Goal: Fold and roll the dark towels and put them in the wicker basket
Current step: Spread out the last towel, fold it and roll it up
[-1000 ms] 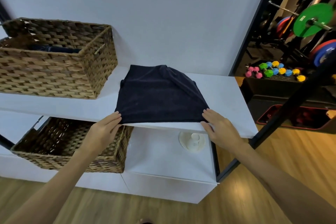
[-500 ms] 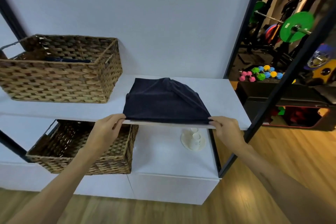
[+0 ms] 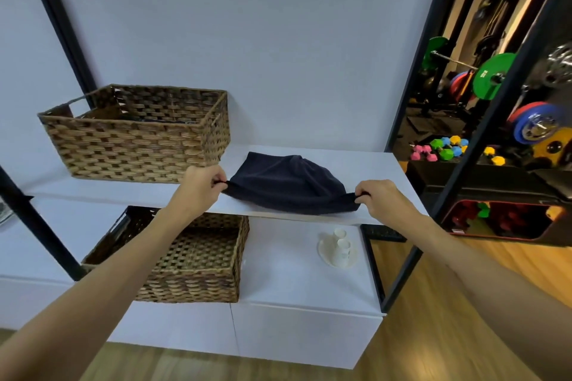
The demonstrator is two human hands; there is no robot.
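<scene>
Since 0.5 s ago both hands went from resting at the towel [image 3: 288, 187] edge to pinching its near corners, lifted a bit. L hand [image 3: 198, 187] pinches left corner, R hand [image 3: 379, 199] the right; towel on shelf [image 3: 368, 164] btw them. Basket [image 3: 139, 145] just left of L hand; 2nd basket [image 3: 198, 269] below it.

- Upper shelf [image 3: 356, 164]: wicker basket [image 3: 136, 145] on the left part, towel [image 3: 288, 185] to its right, near the front edge
- Left hand [image 3: 201, 185] at the towel's near left corner, right hand [image 3: 380, 199] at its near right corner, both pinching it
- Lower surface [image 3: 288, 275]: second basket [image 3: 198, 263] under the left hand, cups on a plate [image 3: 339, 249] to its right, below the towel
- Far right, behind the frame post [image 3: 495, 108]: weights [image 3: 445, 148] on the floor
</scene>
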